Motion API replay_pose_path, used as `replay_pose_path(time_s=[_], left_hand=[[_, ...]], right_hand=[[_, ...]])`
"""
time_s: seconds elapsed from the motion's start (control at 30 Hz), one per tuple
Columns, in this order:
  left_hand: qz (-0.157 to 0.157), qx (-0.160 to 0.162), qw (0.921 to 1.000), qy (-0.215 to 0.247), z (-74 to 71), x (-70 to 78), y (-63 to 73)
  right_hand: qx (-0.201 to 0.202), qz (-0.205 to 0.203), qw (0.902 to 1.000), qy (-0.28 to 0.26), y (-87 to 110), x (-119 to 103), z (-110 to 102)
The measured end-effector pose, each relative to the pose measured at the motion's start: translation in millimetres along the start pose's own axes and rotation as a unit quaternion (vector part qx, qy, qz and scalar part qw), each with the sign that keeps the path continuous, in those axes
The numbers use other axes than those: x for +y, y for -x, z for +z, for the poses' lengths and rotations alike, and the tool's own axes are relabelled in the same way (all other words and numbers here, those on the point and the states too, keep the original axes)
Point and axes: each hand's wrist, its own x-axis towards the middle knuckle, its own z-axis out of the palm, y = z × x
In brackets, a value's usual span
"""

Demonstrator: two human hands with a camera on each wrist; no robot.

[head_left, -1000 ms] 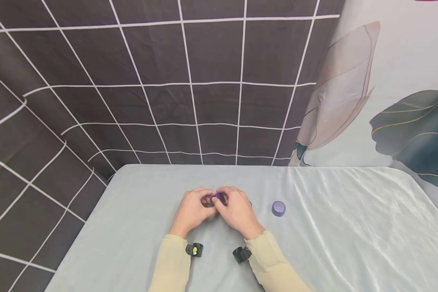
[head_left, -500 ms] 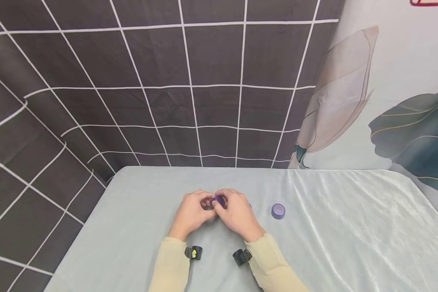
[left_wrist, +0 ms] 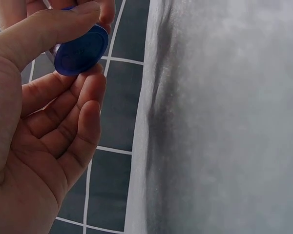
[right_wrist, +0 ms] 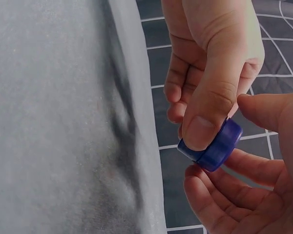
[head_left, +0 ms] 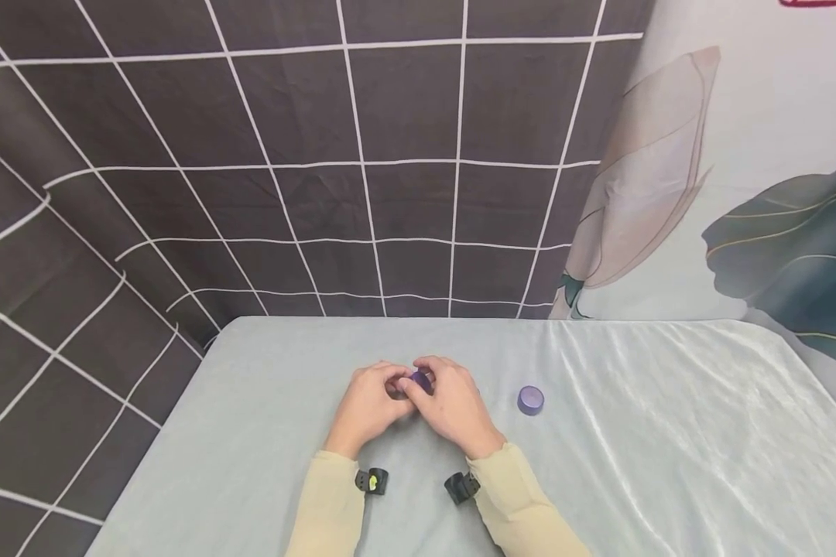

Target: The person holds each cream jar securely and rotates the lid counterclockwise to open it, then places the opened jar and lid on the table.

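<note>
Both hands meet around a small round purple cap (head_left: 421,380) near the table's middle. My left hand (head_left: 367,407) pinches it; in the right wrist view the left thumb (right_wrist: 200,130) lies flat over its side. In the left wrist view the cap's round face (left_wrist: 81,53) shows under the left thumb. My right hand (head_left: 454,404) curls its fingers (right_wrist: 198,187) around the cap's lower rim. The right thumb (right_wrist: 256,106) stands slightly off it. A pale strip shows behind the cap in the left wrist view; the rest is hidden by fingers.
A second round purple cap (head_left: 530,400) rests on the table to the right of my right hand. Pale grey cloth (head_left: 669,433) with folds covers the table. A dark grid-patterned curtain (head_left: 411,201) hangs behind its far edge.
My right fingers have spread a little, showing more of the held cap. A sliver of purple beside the right hand is now hidden. The left hand stays nearly still.
</note>
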Motion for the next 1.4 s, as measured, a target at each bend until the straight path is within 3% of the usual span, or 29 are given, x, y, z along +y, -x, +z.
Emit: replay_pose_path(time_s=[1.4], left_hand=[[-0.015,0.005,0.9998,-0.008,-2.1,1.4,-1.3]], right_hand=[[0.043,0.074,0.996,0.026,2.3,-6.8,9.2]])
